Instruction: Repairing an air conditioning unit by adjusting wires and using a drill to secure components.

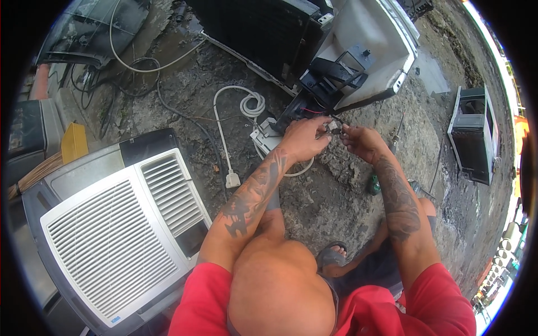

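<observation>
In front of me both hands meet at a small pale-and-dark part (334, 127) that looks like a wire connector; its exact kind is too small to tell. My left hand (305, 138) is closed with its fingertips at the part's left side. My right hand (363, 143) pinches its dark right end. Just beyond them, a black plastic housing (300, 107) with thin red and dark wires lies against the opened air conditioner's white casing (367, 33). Left of my left hand sits a white plastic piece (263, 134), partly behind my wrist.
A white power cord (219, 126) with a plug (232, 179) lies on the rough ground. At left stands a louvred front panel (115, 241). A dark radiator-like block (258, 39) stands ahead. A green-handled screwdriver (374, 183) lies near my right forearm; a metal frame (473, 134) stands far right.
</observation>
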`<state>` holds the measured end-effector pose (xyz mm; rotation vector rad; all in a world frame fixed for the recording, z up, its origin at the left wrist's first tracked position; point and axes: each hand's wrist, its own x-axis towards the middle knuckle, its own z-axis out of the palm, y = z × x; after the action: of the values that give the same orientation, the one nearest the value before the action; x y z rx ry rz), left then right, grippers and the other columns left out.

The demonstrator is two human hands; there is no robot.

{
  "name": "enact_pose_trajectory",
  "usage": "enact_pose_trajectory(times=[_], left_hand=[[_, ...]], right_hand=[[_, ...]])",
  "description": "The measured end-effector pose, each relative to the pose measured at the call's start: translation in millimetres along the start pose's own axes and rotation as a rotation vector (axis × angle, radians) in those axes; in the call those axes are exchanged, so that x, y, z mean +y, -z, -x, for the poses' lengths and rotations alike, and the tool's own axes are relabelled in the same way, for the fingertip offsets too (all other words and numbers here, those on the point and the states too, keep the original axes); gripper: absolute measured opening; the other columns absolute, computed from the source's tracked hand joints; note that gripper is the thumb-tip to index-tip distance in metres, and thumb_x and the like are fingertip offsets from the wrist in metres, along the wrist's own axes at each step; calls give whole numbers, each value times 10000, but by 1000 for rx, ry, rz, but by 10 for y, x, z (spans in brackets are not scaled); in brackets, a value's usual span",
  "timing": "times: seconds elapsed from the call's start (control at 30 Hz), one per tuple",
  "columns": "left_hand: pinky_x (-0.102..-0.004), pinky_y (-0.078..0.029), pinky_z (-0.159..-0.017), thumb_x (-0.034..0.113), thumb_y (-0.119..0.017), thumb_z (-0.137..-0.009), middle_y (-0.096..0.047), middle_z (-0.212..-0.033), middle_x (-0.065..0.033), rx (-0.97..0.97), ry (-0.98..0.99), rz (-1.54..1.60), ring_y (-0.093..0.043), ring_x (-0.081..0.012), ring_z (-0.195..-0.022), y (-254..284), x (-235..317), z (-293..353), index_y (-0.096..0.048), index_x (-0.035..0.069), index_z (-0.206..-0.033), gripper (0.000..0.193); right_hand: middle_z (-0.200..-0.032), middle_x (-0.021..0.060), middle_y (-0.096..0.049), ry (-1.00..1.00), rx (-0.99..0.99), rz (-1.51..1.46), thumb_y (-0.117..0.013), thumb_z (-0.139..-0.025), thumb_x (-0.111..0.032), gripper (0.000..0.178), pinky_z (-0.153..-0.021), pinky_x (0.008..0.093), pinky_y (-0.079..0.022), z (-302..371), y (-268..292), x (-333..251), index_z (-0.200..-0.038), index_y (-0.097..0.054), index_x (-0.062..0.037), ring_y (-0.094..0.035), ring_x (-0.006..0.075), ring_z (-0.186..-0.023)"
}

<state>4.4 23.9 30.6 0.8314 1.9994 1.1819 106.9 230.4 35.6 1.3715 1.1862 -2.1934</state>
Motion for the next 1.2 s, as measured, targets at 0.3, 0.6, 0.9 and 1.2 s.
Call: enact_pose_trajectory(times=[0.3,0.6,0.9,1.2], left_hand=[[-371,-497,-713,271,-709,-838,-698,-889,-138,46,0,-16,-661,-271,-779,-32,53,-44,-721,41,-1003,283],[-409,-486,-800,279,-711,-823,-701,-923,-152,33,27,-57,-647,-311,-886,-22,53,-72,-726,32,-979,292],[-395,-484,-807,270,-718,-816,-692,-929,-141,-36,30,-31,-641,-298,-874,28,33,-58,-716,22,-965,290],[-371,-496,-775,250,-726,-805,-691,-930,-141,-39,47,27,-658,-280,-862,58,59,-58,-719,16,-970,286]], right_hand=[[-743,-30,-586,-115,63,34,-717,-900,-254,158,-618,253,-430,-8,-135,-112,-928,-693,-101,-550,96,-678],[-777,-6,-592,-60,0,-126,-680,-926,-226,128,-643,268,-440,6,-243,-45,-911,-660,-101,-556,124,-703],[-787,-7,-550,-93,-244,-376,-619,-959,-221,212,-668,277,-439,-44,-167,38,-1078,-643,-47,-504,115,-727],[-778,-12,-573,12,-278,-533,-679,-923,-244,198,-638,270,-427,-178,-190,338,-982,-646,-58,-495,117,-690]])
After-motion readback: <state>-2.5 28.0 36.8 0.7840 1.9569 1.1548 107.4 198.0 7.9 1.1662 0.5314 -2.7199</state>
